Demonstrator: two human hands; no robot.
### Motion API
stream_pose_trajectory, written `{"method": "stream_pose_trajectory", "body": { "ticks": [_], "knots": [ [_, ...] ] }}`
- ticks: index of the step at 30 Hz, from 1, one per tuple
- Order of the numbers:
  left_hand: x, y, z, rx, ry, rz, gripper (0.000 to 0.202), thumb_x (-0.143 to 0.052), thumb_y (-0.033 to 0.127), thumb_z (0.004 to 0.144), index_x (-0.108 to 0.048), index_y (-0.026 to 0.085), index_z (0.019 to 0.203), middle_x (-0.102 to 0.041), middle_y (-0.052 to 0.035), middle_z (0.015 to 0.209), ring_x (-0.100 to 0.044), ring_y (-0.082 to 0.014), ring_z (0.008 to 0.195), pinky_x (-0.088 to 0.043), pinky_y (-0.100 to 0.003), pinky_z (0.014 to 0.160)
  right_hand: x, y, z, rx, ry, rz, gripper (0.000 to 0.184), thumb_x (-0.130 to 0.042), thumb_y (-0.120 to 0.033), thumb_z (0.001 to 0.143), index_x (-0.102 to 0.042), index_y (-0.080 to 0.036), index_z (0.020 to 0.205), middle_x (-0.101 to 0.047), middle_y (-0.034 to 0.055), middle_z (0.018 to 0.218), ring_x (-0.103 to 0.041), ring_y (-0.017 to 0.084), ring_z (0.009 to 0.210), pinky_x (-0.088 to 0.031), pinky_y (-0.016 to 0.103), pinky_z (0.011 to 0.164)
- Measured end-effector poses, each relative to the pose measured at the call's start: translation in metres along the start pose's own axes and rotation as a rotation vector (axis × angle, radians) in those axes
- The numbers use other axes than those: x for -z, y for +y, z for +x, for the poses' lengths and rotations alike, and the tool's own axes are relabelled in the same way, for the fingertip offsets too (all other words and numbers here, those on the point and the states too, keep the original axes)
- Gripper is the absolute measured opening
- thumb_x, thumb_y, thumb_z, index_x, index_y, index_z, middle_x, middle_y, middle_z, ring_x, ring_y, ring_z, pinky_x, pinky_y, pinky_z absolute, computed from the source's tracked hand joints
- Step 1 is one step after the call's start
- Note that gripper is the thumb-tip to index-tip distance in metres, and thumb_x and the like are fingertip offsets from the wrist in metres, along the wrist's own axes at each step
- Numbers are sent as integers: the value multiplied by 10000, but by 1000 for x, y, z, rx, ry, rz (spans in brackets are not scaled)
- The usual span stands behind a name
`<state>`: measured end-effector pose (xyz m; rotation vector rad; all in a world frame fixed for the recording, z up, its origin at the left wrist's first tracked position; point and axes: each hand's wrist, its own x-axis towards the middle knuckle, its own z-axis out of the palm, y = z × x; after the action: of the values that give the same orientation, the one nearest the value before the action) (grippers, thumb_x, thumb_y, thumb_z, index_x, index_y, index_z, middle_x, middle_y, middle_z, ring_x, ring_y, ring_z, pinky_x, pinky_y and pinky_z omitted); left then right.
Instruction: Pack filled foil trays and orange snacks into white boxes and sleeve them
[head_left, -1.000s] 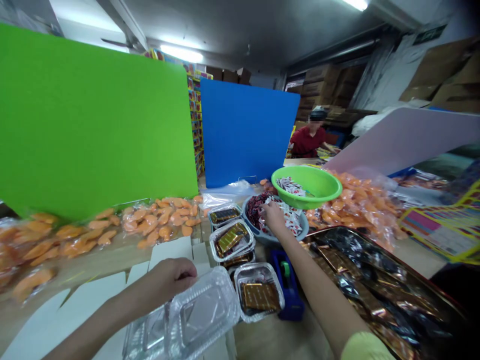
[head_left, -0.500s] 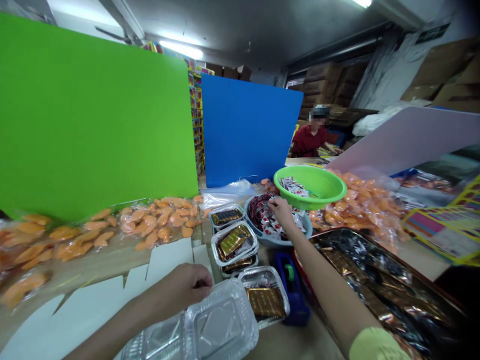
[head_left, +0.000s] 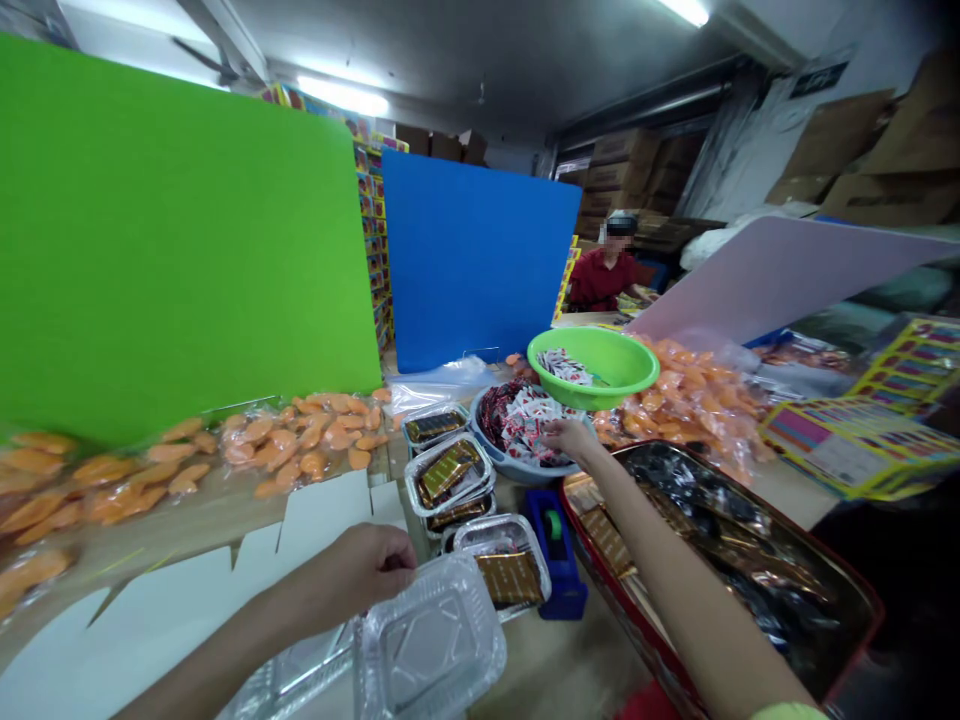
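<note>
Beyond the tape dispenser (head_left: pixel 559 580), the right hand (head_left: pixel 574 440) meets white-and-red sachets (head_left: pixel 527 412), likely light, best edge-pinched; left hand (head_left: pixel 373 563) curled, both grips unclear.

Green panel (head_left: pixel 187 240) cropped, sachet print (head_left: pixel 527 412) unreadable

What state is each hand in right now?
Left hand: curled at the shiny tray; grip cannot be told.
Right hand: at the white packets; grip cannot be told.
</note>
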<state>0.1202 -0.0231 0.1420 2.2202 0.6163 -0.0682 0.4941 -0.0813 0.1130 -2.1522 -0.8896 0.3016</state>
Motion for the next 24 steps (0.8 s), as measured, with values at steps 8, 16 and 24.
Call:
{"method": "stream_pose_trajectory", "body": {
  "ticks": [8,16,24],
  "knots": [
    [-6,13,-6,-3,-5,15,198,-460,314,741,-605,179,732,-555,29,637,-461,-99,581,-317,-166,484,-18,-11,-4,-106,-51,-59,185,-723,-249,503,-628,-181,647,-531,-38,482,-486,114,506,-336,217,496],
    [-16,16,-7,19,-24,-27,202,-475,320,723,-611,171,728,-564,21,631,-473,-103,563,-323,-171,474,7,-26,-35,-62,22,198,242,-619,-396,615,-575,-158,603,-500,-29,468,-470,117,495,-349,230,486],
    [-37,35,17,17,-19,-5,238,-463,354,720,-597,158,706,-513,30,587,-425,-98,544,-285,-181,464,30,-66,-177,108,-452,499,266,-651,-393,640,-658,-154,756,-626,3,665,-512,103,564,-395,225,542]
  ]
}}
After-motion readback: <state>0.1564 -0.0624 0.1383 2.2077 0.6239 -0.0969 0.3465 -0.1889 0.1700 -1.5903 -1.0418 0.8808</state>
